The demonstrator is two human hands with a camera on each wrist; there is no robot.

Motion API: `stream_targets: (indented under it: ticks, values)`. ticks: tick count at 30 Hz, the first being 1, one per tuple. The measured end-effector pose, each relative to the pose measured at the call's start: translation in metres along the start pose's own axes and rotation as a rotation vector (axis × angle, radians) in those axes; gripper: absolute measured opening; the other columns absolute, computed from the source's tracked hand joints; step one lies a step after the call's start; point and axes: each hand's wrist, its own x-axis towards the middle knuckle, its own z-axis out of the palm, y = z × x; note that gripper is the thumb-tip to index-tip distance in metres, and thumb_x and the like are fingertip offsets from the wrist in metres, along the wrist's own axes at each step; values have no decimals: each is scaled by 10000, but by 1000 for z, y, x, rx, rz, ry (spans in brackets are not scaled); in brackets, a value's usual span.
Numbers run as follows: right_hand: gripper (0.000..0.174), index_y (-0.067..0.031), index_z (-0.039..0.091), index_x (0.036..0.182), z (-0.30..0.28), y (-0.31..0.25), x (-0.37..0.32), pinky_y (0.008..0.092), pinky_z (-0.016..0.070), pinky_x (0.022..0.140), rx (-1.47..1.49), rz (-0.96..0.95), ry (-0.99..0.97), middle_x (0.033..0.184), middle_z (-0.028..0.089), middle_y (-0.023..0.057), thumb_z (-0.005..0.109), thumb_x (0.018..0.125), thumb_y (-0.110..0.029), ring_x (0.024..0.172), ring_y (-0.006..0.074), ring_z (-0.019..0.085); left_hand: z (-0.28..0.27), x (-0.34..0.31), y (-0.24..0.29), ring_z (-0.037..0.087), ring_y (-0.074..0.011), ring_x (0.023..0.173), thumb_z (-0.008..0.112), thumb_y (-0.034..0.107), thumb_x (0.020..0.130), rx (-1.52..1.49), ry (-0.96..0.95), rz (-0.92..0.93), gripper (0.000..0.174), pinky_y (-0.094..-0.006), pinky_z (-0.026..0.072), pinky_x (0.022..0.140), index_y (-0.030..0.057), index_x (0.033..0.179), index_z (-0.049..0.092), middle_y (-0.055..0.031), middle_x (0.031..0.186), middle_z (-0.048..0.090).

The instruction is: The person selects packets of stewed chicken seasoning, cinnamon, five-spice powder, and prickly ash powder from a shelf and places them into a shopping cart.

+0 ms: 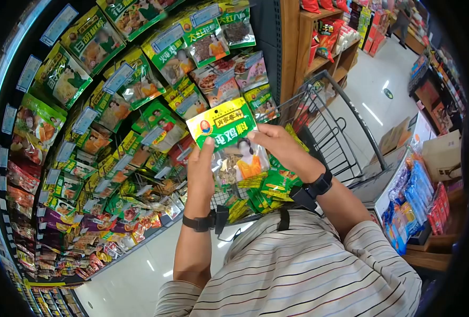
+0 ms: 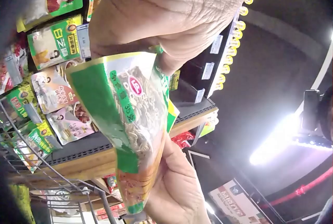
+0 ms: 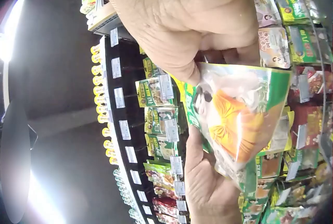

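Both hands hold up one green and yellow seasoning packet (image 1: pixel 225 126) in front of the chest, its printed front toward the head camera. It has a clear window with dried contents and a picture of a person in orange. My left hand (image 1: pixel 199 171) pinches its left edge, thumb on the front. On the opposite edge my right hand (image 1: pixel 287 152) grips it, thumb also on the front. The left wrist view shows the packet (image 2: pixel 132 112) bowed between the two hands, with the fingers partly hidden behind it.
A tall rack of hanging seasoning packets (image 1: pixel 139 84) with price tags fills the left. Just beyond the hands stands a wire shopping cart (image 1: pixel 329 113), with several green packets (image 1: pixel 279 185) below the held one. Wooden shelves (image 1: pixel 292 53) stand behind; blue bags (image 1: pixel 416 185) lie at right.
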Motion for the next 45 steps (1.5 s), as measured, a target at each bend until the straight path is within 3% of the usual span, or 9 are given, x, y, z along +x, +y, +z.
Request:
stream_targets:
  ticks: [12,15,24,25,30,34,40,43,45]
  values:
    - [335,-20,652,1169,1,-17,0,234,434,857,-48,56,-11,1029,659,-37,575,990,-293,932,33,542,-1,4,9,544,-109,1074,595,296,983,-48,-32,64,385,-287,388,968,2,1232,599,-36,1178,630]
    - [291,-38,670,1109,5,-11,2,184,367,685,-13,-14,1,914,598,-86,583,985,-286,799,-1,454,5,3,16,551,-102,1063,599,297,983,-50,-21,83,385,-284,398,957,2,1232,600,-33,1176,633]
    - [296,-15,679,1060,5,-3,7,216,402,724,-69,-12,-12,922,607,-70,597,978,-288,836,22,480,-3,12,17,560,-118,1072,605,268,978,-9,10,79,383,-288,400,967,-18,1233,608,-40,1176,639]
    - [320,-8,657,1108,3,-10,6,225,427,804,-128,-5,-36,968,629,-46,575,988,-293,897,25,500,-4,13,18,562,-121,1073,605,262,977,-31,7,76,384,-288,399,968,-21,1237,606,-41,1176,640]
    - [311,1,657,1131,5,-12,13,229,425,864,-24,14,-49,1027,642,-31,585,992,-268,956,41,531,-5,15,22,577,-123,1094,600,228,977,-75,3,60,365,-288,410,966,-19,1246,604,-48,1191,646]
    - [302,2,661,1120,7,-16,19,233,425,885,-23,-16,-66,1041,648,-18,589,993,-262,980,50,543,-6,19,27,644,-148,1000,583,197,974,-253,3,24,296,-296,501,857,-15,1177,622,-70,1143,673]
    - [330,14,654,1111,11,-23,25,240,421,884,-117,-1,-70,1029,645,-14,589,992,-287,965,54,540,-19,28,25,659,-141,952,570,216,983,-119,41,117,278,-290,514,829,-3,1143,636,-63,1094,691]
    - [323,-12,660,1115,18,-24,28,221,412,744,-104,-54,-61,954,610,-54,584,989,-300,859,25,487,-30,34,16,580,-122,1038,592,294,980,-131,5,68,382,-287,420,942,-13,1207,611,-43,1144,648]
    - [311,-13,662,1086,16,-21,33,222,412,730,-114,-70,-56,930,606,-57,584,989,-298,838,25,483,-32,34,17,613,-141,1018,580,288,988,-121,-17,72,366,-298,463,909,-3,1209,600,-58,1145,655]
